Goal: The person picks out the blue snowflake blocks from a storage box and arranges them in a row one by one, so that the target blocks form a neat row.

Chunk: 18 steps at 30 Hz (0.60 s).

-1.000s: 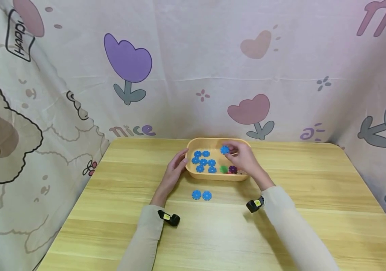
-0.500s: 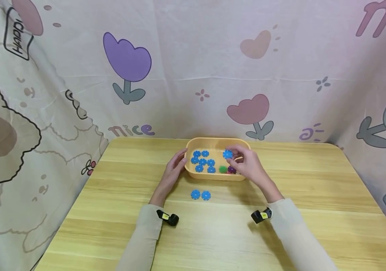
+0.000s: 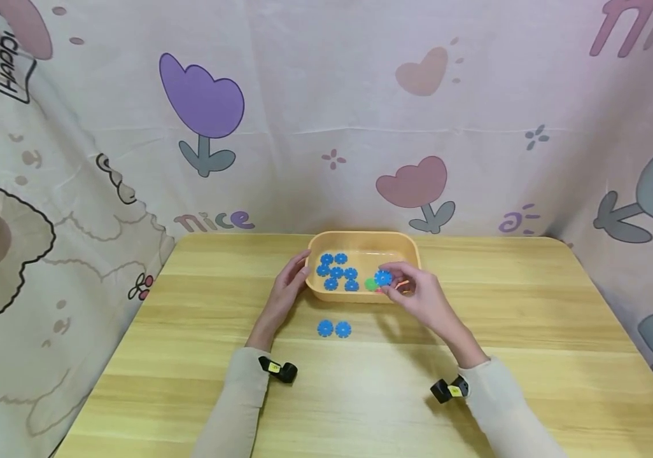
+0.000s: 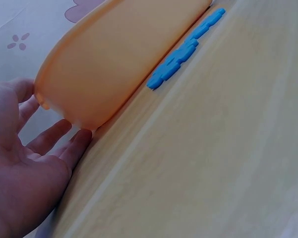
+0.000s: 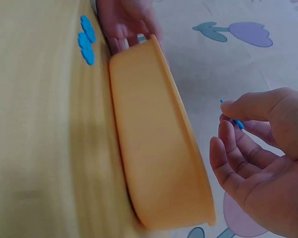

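Pinching the blue disc (image 3: 382,278) above the near edge of the tray (image 3: 340,296), my right hand (image 3: 425,296) could drop it if pressure slackens; my left hand (image 3: 282,294), loosely spread, touches the tray's left end.

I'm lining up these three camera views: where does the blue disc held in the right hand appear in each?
Head: the blue disc is right of and below centre, in the right hand.
Left wrist: not in it.
Right wrist: right of centre, about mid-height, edge-on and mostly hidden by the fingers.
Shared landmark: the orange tray, in all three.
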Each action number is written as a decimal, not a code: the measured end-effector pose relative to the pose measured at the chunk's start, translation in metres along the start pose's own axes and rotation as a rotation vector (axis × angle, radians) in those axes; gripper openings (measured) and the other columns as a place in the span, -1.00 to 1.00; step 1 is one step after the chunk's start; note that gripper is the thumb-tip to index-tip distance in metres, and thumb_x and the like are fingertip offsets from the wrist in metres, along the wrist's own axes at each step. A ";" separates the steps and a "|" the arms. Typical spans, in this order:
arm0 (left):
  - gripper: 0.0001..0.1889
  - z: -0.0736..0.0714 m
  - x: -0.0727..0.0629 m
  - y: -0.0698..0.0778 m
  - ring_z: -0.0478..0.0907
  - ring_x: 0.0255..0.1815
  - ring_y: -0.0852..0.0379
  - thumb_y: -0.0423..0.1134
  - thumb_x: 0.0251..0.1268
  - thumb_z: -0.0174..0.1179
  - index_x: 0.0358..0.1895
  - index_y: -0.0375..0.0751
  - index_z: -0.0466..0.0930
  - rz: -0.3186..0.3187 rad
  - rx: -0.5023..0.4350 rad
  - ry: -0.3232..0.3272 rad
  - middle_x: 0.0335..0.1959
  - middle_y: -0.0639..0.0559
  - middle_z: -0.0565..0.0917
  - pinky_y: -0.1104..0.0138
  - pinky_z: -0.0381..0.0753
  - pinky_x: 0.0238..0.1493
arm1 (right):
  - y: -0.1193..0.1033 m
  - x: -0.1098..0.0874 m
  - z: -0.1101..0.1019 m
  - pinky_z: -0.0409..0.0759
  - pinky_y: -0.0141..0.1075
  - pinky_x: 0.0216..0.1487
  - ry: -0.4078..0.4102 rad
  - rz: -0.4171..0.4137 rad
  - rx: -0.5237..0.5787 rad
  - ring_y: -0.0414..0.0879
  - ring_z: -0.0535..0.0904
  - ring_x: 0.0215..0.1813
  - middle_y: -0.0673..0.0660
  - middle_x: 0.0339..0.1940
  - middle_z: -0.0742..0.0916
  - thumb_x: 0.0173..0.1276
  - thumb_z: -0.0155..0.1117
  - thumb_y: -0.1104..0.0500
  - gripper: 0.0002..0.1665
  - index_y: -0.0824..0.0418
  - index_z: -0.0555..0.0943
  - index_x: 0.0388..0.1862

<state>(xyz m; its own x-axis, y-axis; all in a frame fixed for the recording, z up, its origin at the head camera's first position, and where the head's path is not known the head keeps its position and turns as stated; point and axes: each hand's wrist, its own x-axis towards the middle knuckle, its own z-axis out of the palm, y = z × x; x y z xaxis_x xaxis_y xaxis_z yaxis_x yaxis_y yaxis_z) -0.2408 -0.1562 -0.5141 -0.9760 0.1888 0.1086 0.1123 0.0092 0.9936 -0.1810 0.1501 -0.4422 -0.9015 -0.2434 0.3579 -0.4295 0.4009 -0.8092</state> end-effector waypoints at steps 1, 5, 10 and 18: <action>-0.55 0.000 0.000 0.000 0.37 0.48 -0.07 -0.10 0.66 0.03 0.51 0.08 0.37 -0.004 0.000 0.002 0.51 -0.08 0.37 0.15 0.47 0.39 | 0.000 -0.003 0.001 0.77 -0.25 -0.20 0.000 -0.004 0.000 -0.07 0.66 -0.28 0.08 -0.31 0.73 0.27 0.47 0.42 -0.56 0.28 0.67 0.14; -0.53 -0.001 -0.001 0.000 0.35 0.49 -0.11 -0.11 0.65 0.03 0.52 0.01 0.36 -0.006 -0.009 -0.003 0.52 -0.13 0.36 0.12 0.44 0.41 | 0.002 -0.013 0.006 0.75 -0.30 -0.25 0.002 -0.010 0.011 -0.10 0.64 -0.29 0.04 -0.32 0.74 0.25 0.47 0.44 -0.55 0.26 0.68 0.12; -0.52 -0.001 0.000 0.000 0.35 0.49 -0.11 -0.09 0.65 0.05 0.52 -0.01 0.36 0.010 -0.023 -0.006 0.51 -0.14 0.36 0.10 0.44 0.41 | 0.005 -0.022 0.011 0.75 -0.32 -0.24 -0.021 0.013 0.038 -0.08 0.66 -0.28 0.09 -0.29 0.76 0.23 0.47 0.47 -0.55 0.30 0.69 0.11; -0.53 0.000 -0.001 0.001 0.34 0.50 -0.06 -0.09 0.65 0.04 0.52 0.03 0.36 0.008 -0.021 -0.006 0.53 -0.09 0.34 0.16 0.45 0.40 | 0.003 -0.028 0.015 0.75 -0.32 -0.23 -0.119 0.018 0.045 -0.08 0.68 -0.28 0.10 -0.26 0.77 0.23 0.47 0.46 -0.56 0.33 0.69 0.11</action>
<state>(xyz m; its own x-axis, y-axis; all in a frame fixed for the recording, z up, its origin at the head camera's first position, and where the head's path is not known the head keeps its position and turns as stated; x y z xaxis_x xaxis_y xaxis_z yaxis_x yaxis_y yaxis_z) -0.2400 -0.1565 -0.5128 -0.9741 0.1942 0.1162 0.1160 -0.0125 0.9932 -0.1563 0.1447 -0.4616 -0.8953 -0.3408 0.2870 -0.4077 0.3670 -0.8361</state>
